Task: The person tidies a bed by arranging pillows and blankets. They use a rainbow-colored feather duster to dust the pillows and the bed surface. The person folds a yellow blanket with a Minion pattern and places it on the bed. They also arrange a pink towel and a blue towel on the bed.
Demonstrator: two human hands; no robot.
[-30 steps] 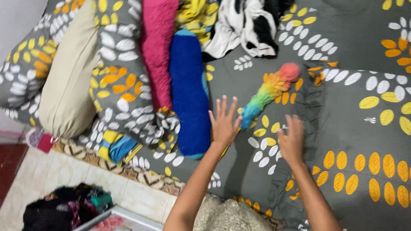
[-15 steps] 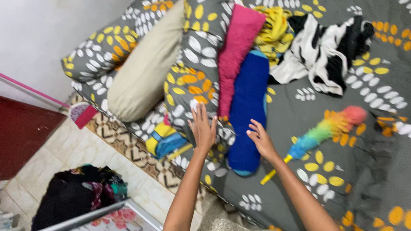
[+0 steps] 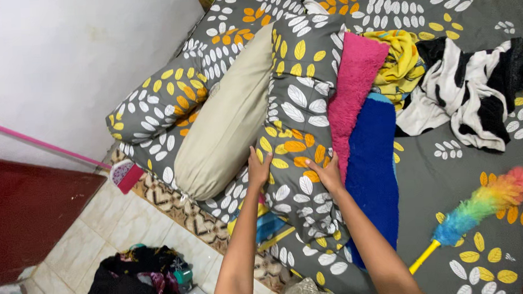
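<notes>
Hands L (image 3: pixel 259 172) & R (image 3: pixel 328 174) gripping leaf-print pillow (image 3: pixel 299 128), beige bolster (image 3: pixel 228 131) beside

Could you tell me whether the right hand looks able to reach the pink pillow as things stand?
Probably yes. The right hand rests on the leaf-print pillow, and the pink pillow lies right beside it, uncovered on the near side, with nothing between them.

Leaf-print pillow (image 3: pixel 299 133): smooth matt cloth. Pink blanket (image 3: pixel 353 84): fuzzy. Floor tiles (image 3: pixel 95 242): glossy.
</notes>
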